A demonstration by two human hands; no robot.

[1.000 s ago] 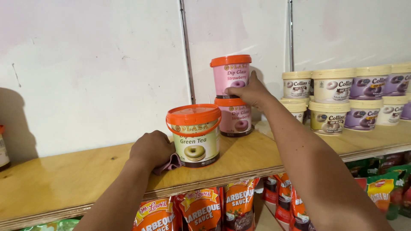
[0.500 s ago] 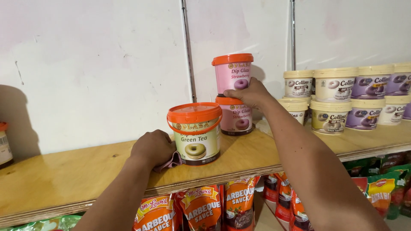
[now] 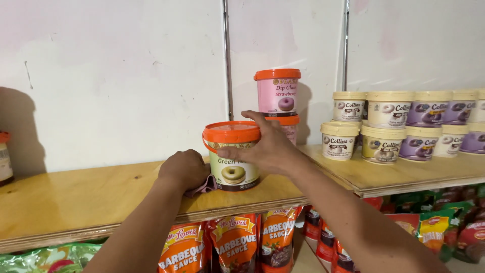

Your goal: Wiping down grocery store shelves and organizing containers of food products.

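A green tub with an orange lid [image 3: 233, 155] stands on the wooden shelf [image 3: 91, 194]. My right hand [image 3: 268, 145] wraps around the tub's right side, fingers across its front and thumb by the lid. My left hand [image 3: 184, 169] rests on the shelf just left of the tub, closed over a pinkish cloth [image 3: 204, 185]. Behind the tub, two pink tubs with orange lids [image 3: 279, 92] are stacked; my right hand hides most of the lower one.
Cream-lidded tubs [image 3: 384, 126] stand in two tiers on the shelf's right part. Orange sauce pouches [image 3: 232, 245] hang below the shelf. A jar [image 3: 5, 156] sits at the far left. A white wall with metal rails is behind.
My right hand left the stacked pink tubs and came down and left onto the green tub. My left hand stayed on the cloth.
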